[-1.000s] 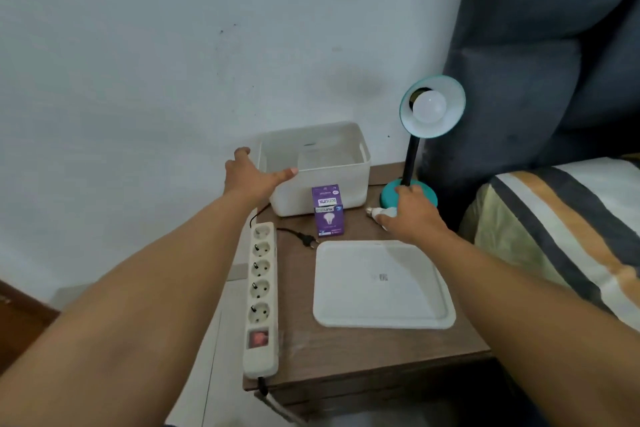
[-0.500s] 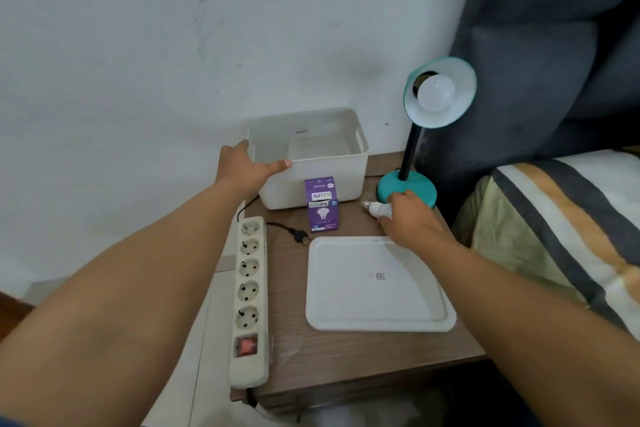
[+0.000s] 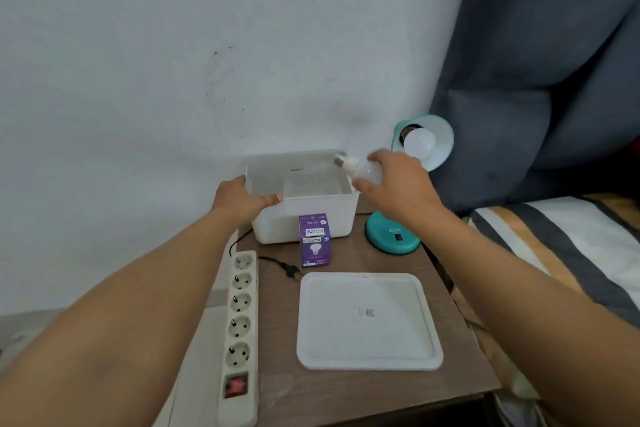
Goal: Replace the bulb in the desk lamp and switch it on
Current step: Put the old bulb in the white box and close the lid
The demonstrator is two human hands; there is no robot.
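Bedside table (image 3: 346, 399) of brown wood stands against a pale wall, with a bed and dark cushions to its right.

Right hand (image 3: 398, 189) is closed around a loose white bulb (image 3: 363, 172), screw cap pointing toward 9 o'clock, held in the air above the right end of the white bin (image 3: 304, 222). Judged purpose: the spent bulb is being put away in the bin.

Left hand (image 3: 242, 199) grips the bin's near left rim, thumb lying along the front edge, apparently to steady the container.

At 2 o'clock from the right hand the teal desk lamp (image 3: 424, 142) tilts its shade toward the camera; a second bulb (image 3: 419, 142) sits in its socket, unlit. The lamp base (image 3: 393, 236), bearing a small black switch, rests at 6 o'clock from the hand.

A purple bulb carton (image 3: 314, 241) stands touching the bin's front wall. Nearer the camera lies a white tray (image 3: 367, 321), bare. At the table's left edge runs a power strip (image 3: 240, 329), red switch nearest the camera. A black plug (image 3: 291, 270) lies loose beside it, in no socket; if it is the lamp's, it must go in before the lamp will light.
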